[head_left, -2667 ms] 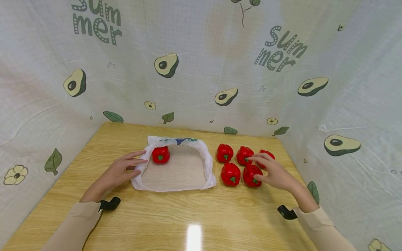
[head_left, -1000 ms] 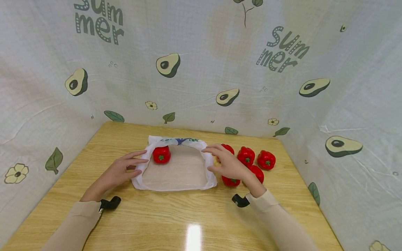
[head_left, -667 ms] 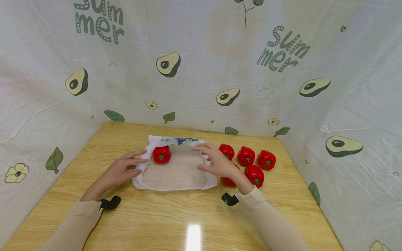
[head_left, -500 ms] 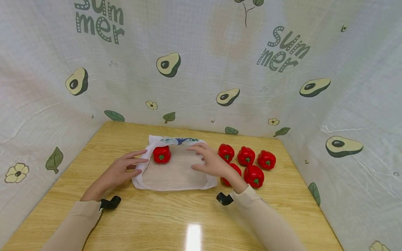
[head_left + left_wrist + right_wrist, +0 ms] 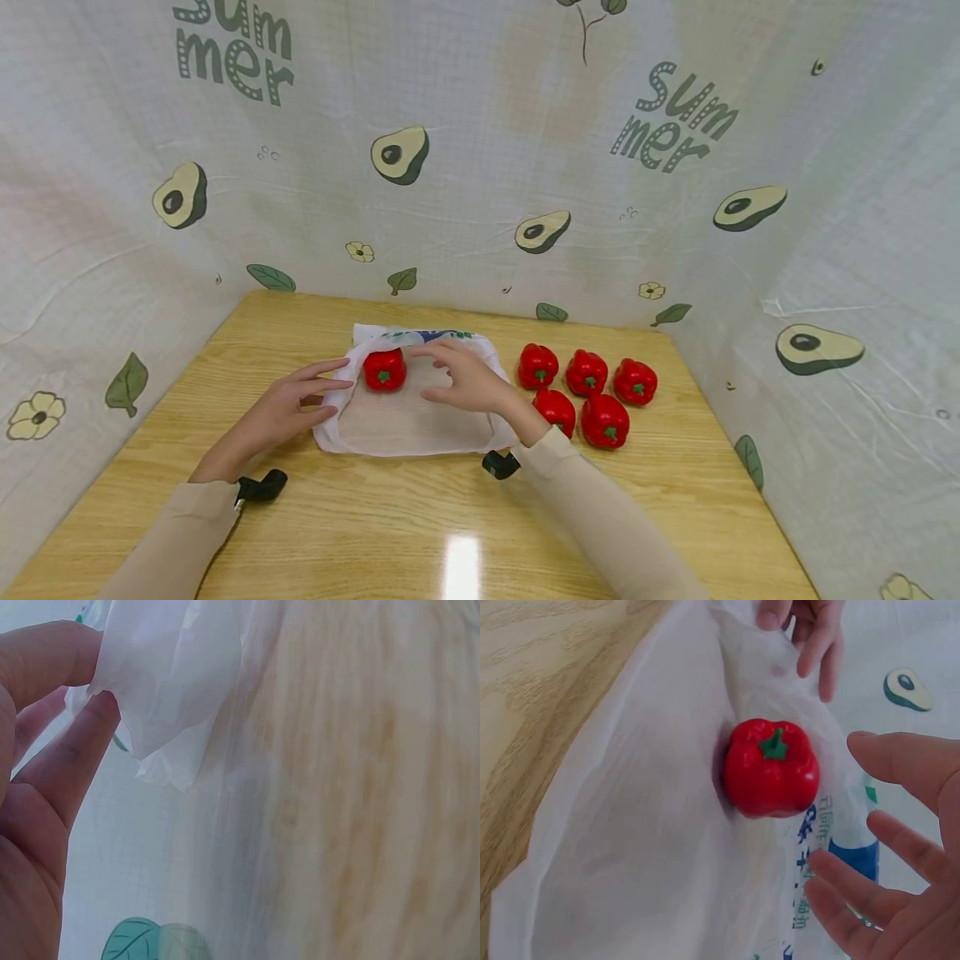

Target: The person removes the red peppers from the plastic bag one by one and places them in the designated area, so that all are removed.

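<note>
A white plastic bag (image 5: 420,433) with blue and green print lies with its mouth spread wide on the table. Inside its left part sits a red bell pepper (image 5: 385,371) with a green stem, whole in the right wrist view. My left hand (image 5: 288,404) touches the bag's left rim with spread, relaxed fingers; its fingertips meet the thin plastic in the left wrist view. Over the bag's mouth, just right of that pepper, my right hand (image 5: 472,379) is held with fingers apart and nothing in them. The right wrist view shows a gap between these fingers and the pepper.
Several more red bell peppers (image 5: 587,372) stand grouped on the wooden table (image 5: 360,533), right of the bag and behind the right forearm. A pale printed cloth (image 5: 450,275) rises at the back and both sides. Black wrist cameras (image 5: 500,464) jut from the cuffs.
My right hand has moved left from above the loose bell peppers, across the bag's right rim, to near the pepper inside. The left hand and the peppers have stayed put.
</note>
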The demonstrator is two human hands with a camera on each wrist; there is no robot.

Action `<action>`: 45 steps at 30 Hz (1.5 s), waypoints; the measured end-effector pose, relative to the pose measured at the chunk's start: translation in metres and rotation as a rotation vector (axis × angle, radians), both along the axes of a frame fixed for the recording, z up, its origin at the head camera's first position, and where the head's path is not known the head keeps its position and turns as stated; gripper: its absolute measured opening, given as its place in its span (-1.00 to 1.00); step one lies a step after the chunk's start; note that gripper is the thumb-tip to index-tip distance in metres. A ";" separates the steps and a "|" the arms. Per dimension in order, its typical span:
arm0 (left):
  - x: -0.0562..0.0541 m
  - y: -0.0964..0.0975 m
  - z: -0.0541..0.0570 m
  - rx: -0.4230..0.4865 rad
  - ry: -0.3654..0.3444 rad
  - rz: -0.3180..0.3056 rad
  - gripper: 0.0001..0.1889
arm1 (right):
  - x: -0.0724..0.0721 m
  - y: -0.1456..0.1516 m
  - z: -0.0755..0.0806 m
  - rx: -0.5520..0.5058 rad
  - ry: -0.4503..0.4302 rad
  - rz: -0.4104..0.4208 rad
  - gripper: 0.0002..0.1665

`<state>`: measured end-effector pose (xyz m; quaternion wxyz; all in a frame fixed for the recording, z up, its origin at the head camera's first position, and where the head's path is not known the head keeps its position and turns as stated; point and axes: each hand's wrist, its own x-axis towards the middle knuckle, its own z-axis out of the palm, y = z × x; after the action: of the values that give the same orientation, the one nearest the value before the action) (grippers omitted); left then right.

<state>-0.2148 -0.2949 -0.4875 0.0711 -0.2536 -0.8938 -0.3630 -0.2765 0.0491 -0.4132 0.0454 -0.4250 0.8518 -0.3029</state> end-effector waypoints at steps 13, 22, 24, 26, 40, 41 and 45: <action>0.000 -0.003 -0.004 0.011 0.015 -0.019 -0.47 | -0.016 -0.033 -0.007 0.027 -0.040 0.019 -0.28; -0.001 -0.003 -0.003 0.013 0.020 -0.022 -0.47 | -0.024 -0.051 -0.001 0.090 -0.029 0.031 -0.31; -0.001 -0.003 -0.004 0.012 0.024 -0.021 -0.47 | -0.025 -0.054 -0.001 0.106 -0.034 0.032 -0.32; -0.002 -0.003 -0.004 0.012 0.033 -0.024 -0.47 | -0.027 -0.056 -0.002 0.117 -0.043 0.032 -0.33; -0.001 -0.002 -0.004 0.011 0.069 -0.039 -0.48 | -0.036 -0.066 -0.009 0.165 -0.063 0.020 -0.35; -0.001 -0.002 -0.004 0.013 0.071 -0.040 -0.48 | -0.036 -0.067 -0.009 0.166 -0.062 0.020 -0.35; -0.001 -0.002 -0.003 0.016 0.058 -0.038 -0.48 | -0.038 -0.069 -0.012 0.181 -0.064 0.014 -0.35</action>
<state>-0.2160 -0.2971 -0.4907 0.0920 -0.2804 -0.8834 -0.3641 -0.3142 -0.0203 -0.4253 0.1129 -0.4151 0.8709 -0.2376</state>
